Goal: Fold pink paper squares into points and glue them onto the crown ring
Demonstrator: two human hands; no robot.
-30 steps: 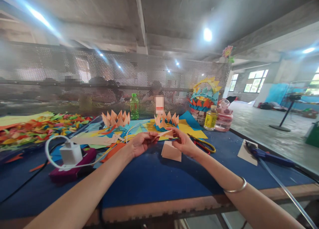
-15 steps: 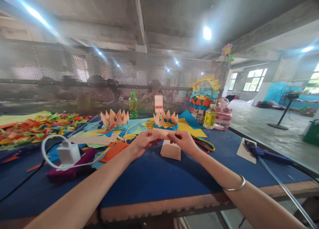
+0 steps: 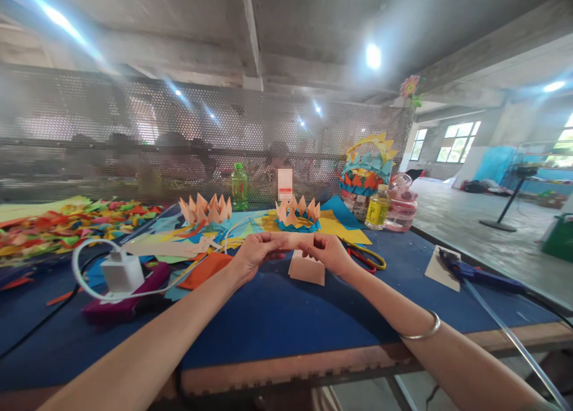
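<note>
Both of my hands pinch one small peach paper piece (image 3: pixel 290 239) just above the blue table (image 3: pixel 277 321). My left hand (image 3: pixel 255 255) grips its left end with closed fingers. My right hand (image 3: pixel 329 253) grips its right end, also closed. A folded peach paper piece (image 3: pixel 307 268) stands on the table right under my hands. Behind them sits a peach and blue paper crown (image 3: pixel 298 215), with a second peach crown (image 3: pixel 206 210) to its left.
A white charger (image 3: pixel 120 271) with a looped cable lies on a purple object (image 3: pixel 128 297) at the left. Colourful paper scraps (image 3: pixel 67 223) cover the far left. Scissors (image 3: pixel 364 256), a glue gun (image 3: pixel 477 274), bottles (image 3: pixel 378 211) and a paper basket (image 3: pixel 367 172) stand right. People sit behind a mesh screen (image 3: pixel 134 142).
My hands have risen slightly and turned the peach paper piece flat between them; the pinch of both hands has stayed on it.
</note>
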